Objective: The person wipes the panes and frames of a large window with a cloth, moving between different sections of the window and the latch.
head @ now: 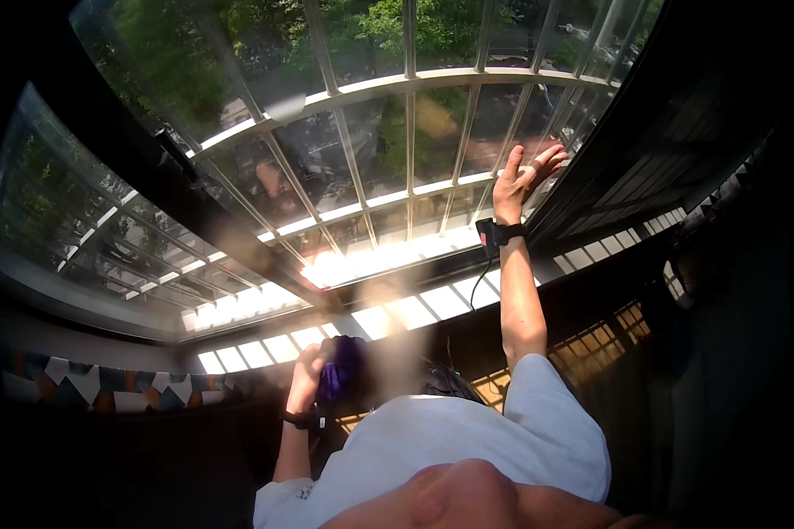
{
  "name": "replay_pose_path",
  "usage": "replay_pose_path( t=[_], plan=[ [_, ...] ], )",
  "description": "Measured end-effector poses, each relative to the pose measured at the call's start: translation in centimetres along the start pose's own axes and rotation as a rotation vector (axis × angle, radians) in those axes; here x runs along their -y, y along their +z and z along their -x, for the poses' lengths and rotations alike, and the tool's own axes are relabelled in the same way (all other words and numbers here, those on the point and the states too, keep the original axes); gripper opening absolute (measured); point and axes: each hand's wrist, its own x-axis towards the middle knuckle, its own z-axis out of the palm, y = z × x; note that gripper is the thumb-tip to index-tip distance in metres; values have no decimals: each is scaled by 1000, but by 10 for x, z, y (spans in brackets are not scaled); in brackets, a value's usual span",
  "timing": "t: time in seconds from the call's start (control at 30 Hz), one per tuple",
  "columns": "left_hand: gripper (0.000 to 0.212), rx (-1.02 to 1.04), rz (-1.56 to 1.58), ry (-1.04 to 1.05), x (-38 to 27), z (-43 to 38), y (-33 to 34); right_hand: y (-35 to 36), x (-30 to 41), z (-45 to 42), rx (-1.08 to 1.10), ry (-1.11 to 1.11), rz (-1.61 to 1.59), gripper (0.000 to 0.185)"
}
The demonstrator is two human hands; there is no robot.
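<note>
My left hand (309, 370) grips a bunched purple cloth (342, 370) low by the window sill (397, 317). Raised to the right, my right hand (526, 175) has its thumb apart from the other fingers and holds nothing. It is at the right side of the large window pane (377, 159), near the dark window frame (609, 125); whether it touches the glass or the frame, I cannot tell. Each wrist wears a black band, and a cable hangs from the right wristband (499, 237). Faint reflections and strong sun glare show on the pane.
Metal security bars (410, 132) stand outside the glass, with trees beyond. A dark vertical frame post (218, 211) separates a second pane (99, 218) at left. Patterned fabric (106, 387) lies below that pane. Barred sunlight falls on the floor (592, 350).
</note>
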Motion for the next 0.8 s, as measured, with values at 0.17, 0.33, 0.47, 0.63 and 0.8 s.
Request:
replay_pose_path(
  t=[0.17,0.33,0.47,0.63,0.8],
  plan=[
    [16,9,-38,0,1,-10,-9,4,37,22,72,102,-20,94],
    [13,80,63,-59,-21,-9,-5,9,65,57,157,101,2,98],
    [14,133,11,49,-28,-6,-5,-1,102,92,316,-20,-23,108],
    [16,106,22,17,-21,-5,0,-57,99,92,500,-181,-150,71],
    [15,96,34,7,-21,4,3,-81,64,48,204,-77,-109,64]
  ],
)
